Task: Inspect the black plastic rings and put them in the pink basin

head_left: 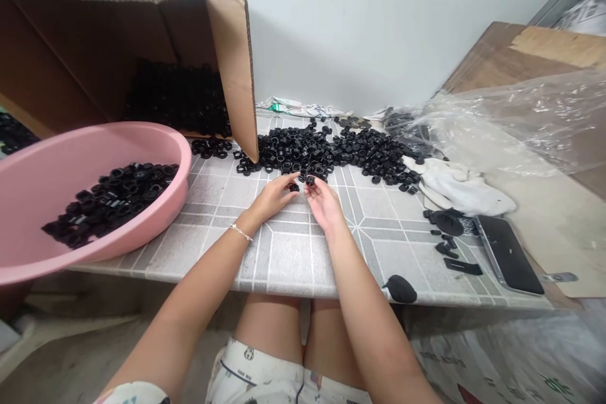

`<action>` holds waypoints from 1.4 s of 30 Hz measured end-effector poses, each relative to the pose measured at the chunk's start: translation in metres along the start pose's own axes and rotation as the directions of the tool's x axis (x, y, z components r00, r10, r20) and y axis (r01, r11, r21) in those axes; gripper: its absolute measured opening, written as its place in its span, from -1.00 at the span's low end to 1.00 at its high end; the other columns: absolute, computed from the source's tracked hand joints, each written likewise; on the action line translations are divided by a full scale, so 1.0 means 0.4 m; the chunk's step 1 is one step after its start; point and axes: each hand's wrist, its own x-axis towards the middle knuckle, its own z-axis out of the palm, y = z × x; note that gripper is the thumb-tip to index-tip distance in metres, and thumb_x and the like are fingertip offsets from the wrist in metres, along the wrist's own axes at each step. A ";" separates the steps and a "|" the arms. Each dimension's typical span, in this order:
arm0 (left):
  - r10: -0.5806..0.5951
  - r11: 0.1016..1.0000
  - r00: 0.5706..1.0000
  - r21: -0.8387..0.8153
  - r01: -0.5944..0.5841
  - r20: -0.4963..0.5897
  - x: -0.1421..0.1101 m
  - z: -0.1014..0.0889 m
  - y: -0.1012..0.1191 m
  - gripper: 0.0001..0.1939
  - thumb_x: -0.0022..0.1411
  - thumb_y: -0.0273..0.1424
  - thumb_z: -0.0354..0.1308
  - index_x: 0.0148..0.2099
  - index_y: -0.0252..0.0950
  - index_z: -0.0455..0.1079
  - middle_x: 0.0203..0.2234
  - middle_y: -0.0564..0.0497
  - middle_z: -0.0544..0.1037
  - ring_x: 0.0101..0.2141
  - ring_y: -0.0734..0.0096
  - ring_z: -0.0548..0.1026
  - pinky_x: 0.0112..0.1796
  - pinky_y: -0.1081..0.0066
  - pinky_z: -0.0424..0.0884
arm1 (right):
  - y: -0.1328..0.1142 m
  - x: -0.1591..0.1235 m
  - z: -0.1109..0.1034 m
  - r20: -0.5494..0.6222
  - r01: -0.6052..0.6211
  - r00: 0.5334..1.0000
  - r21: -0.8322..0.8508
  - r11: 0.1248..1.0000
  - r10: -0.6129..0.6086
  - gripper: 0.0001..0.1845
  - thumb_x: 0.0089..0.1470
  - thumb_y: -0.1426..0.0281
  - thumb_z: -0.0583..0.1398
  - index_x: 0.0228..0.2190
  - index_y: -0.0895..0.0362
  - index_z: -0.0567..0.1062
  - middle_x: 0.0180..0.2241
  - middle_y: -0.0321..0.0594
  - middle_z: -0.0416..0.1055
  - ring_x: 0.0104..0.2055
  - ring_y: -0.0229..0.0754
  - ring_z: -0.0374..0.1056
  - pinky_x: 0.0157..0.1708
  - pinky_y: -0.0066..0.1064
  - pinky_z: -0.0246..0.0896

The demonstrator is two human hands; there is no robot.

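My left hand (273, 197) reaches over the tiled tabletop (293, 252), its fingertips pinching a small black hex nut (294, 187). My right hand (324, 203) holds another black nut (310, 180) between its fingertips, close to the left hand. The two hands are almost touching. Just beyond them lies a wide, loose pile of black hex nuts (307, 151). A pink plastic basin (182, 164) at the left holds more black nuts (108, 202). A bracelet circles my left wrist.
A cardboard box (142, 57) at the far left holds many black nuts. On the right lie a crumpled clear plastic sheet (511, 120), a white cloth (459, 186), several black parts (447, 230) and a black flat device (506, 255). A black rounded object (400, 289) sits at the table's front edge.
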 end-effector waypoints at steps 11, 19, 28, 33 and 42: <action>-0.101 0.984 0.993 -0.152 0.090 -0.067 0.005 0.006 0.028 -0.52 0.21 -0.31 0.17 0.16 -0.25 0.29 -0.15 -0.08 0.54 -0.21 0.37 0.50 -0.11 0.33 0.43 | 0.029 -0.013 0.000 -0.032 0.176 0.980 -0.316 0.932 -0.196 -0.78 -0.20 0.28 0.34 -0.45 0.11 0.50 -0.39 -0.31 0.45 -0.26 -0.25 0.32 -0.14 -0.37 0.24; -0.140 0.950 0.990 -0.283 0.131 -0.012 0.008 0.003 0.028 -0.65 0.13 -0.37 0.23 -0.01 -0.28 0.39 -0.12 -0.08 0.54 -0.13 0.32 0.51 -0.04 0.28 0.40 | 0.019 -0.017 0.000 0.090 0.033 0.996 -0.155 0.987 -0.019 -0.66 -0.18 0.32 0.33 -0.26 0.06 0.52 -0.29 -0.30 0.46 -0.23 -0.25 0.36 -0.16 -0.37 0.28; -0.311 0.870 0.950 -0.398 0.291 0.015 0.011 0.006 0.034 -0.71 0.08 -0.48 0.20 -0.09 -0.30 0.37 -0.12 -0.10 0.53 -0.05 0.24 0.51 -0.02 0.22 0.41 | 0.033 -0.015 -0.003 0.020 -0.019 1.000 -0.148 0.989 0.022 -0.66 -0.25 0.31 0.38 -0.34 0.12 0.49 -0.45 -0.35 0.47 -0.37 -0.31 0.39 -0.24 -0.39 0.34; -0.432 0.697 0.896 -0.595 0.401 0.098 0.012 0.009 0.036 -0.63 0.05 -0.39 0.26 -0.07 -0.34 0.37 -0.25 -0.10 0.58 -0.24 0.31 0.55 -0.15 0.25 0.47 | 0.026 -0.017 -0.001 0.003 -0.021 1.000 -0.160 0.987 0.022 -0.63 -0.28 0.25 0.41 -0.39 0.12 0.47 -0.51 -0.36 0.46 -0.43 -0.31 0.39 -0.33 -0.40 0.34; -0.441 0.665 0.893 -0.636 0.392 0.088 0.012 0.016 0.037 -0.65 -0.07 -0.21 0.36 -0.31 -0.37 0.48 -0.37 -0.04 0.57 -0.30 0.31 0.51 -0.15 0.27 0.41 | 0.012 -0.016 -0.004 0.031 -0.005 0.999 -0.221 0.975 0.012 -0.61 -0.29 0.17 0.41 -0.52 0.11 0.38 -0.71 -0.53 0.15 -0.69 -0.47 -0.01 -0.69 -0.53 -0.11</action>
